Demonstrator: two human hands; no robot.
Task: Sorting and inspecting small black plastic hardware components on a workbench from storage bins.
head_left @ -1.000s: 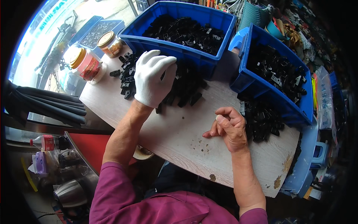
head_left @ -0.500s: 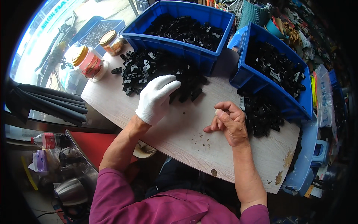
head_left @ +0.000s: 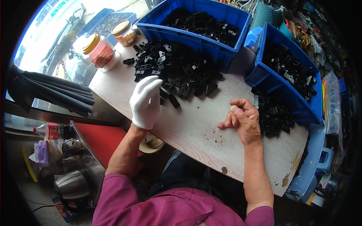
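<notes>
My left hand (head_left: 145, 103), in a white knit glove, is over the table's near left part, beside the pile of small black plastic parts (head_left: 181, 71). Its fingers bend toward the thumb with a small gap at the palm; whatever they may hold does not show. My bare right hand (head_left: 246, 122) is over the table left of a smaller pile of black parts (head_left: 277, 116). Its fingers are curled and the thumb lies against the index finger. Anything between them is hidden or too small to name.
Two blue bins (head_left: 196, 41) (head_left: 283, 84) of black parts stand behind the piles. Two lidded jars (head_left: 101, 54) (head_left: 124, 34) sit at the table's (head_left: 181, 124) left edge. A kettle (head_left: 71, 184) and a red-labelled bottle (head_left: 49, 131) are at lower left.
My left hand has drawn back from the large pile, toward me and to the left, and its fingers are closer together. My right hand keeps its curled pose. The view has shifted slightly.
</notes>
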